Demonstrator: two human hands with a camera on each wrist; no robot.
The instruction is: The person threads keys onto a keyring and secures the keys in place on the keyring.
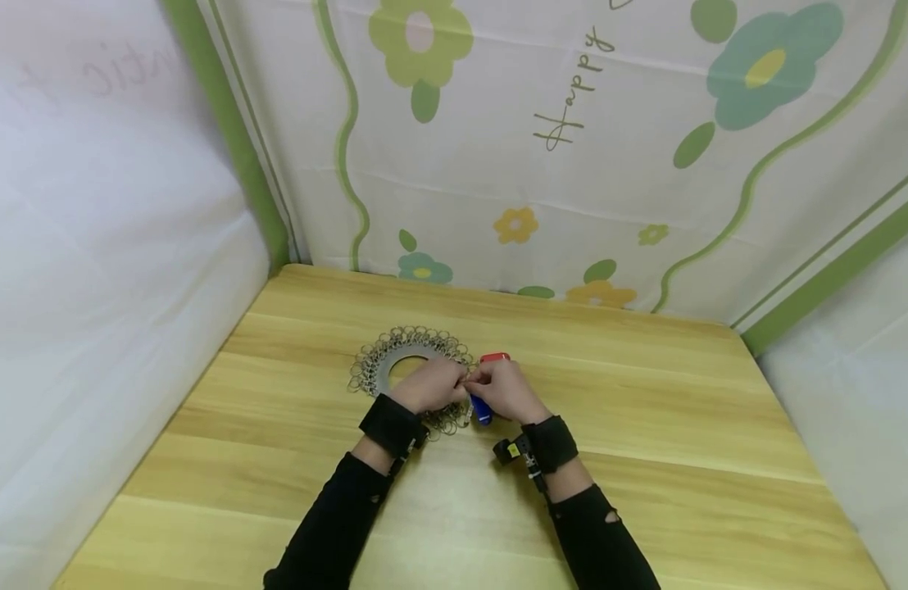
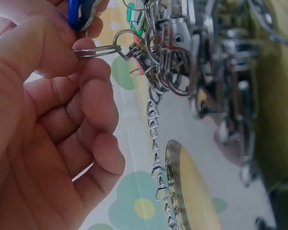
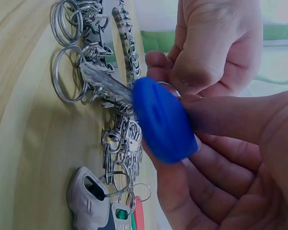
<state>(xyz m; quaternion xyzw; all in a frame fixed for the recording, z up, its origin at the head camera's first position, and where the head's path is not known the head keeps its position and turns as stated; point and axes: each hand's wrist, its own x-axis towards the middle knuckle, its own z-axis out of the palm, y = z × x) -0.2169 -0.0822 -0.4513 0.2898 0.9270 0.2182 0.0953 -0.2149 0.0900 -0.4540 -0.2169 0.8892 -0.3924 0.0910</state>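
Note:
On the table lies a flat metal ring plate (image 1: pixel 384 370) fringed with many split rings on small clasps. My left hand (image 1: pixel 435 383) is over its right side; in the left wrist view its thumb and finger pinch a split key ring (image 2: pixel 97 51), linked to a clasp on the plate. Beside it, my right hand (image 1: pixel 507 392) holds a blue-headed key (image 3: pixel 161 124) between thumb and fingers. The key's metal blade points toward the plate. In the right wrist view the two hands nearly meet; whether the key is on the ring is hidden by fingers.
A grey-headed key (image 3: pixel 89 196) hangs from a ring on the plate, with green and red (image 3: pixel 139 214) pieces beside it. The wooden table (image 1: pixel 646 426) ends at a patterned cloth wall (image 1: pixel 483 164), with white cloth at both sides.

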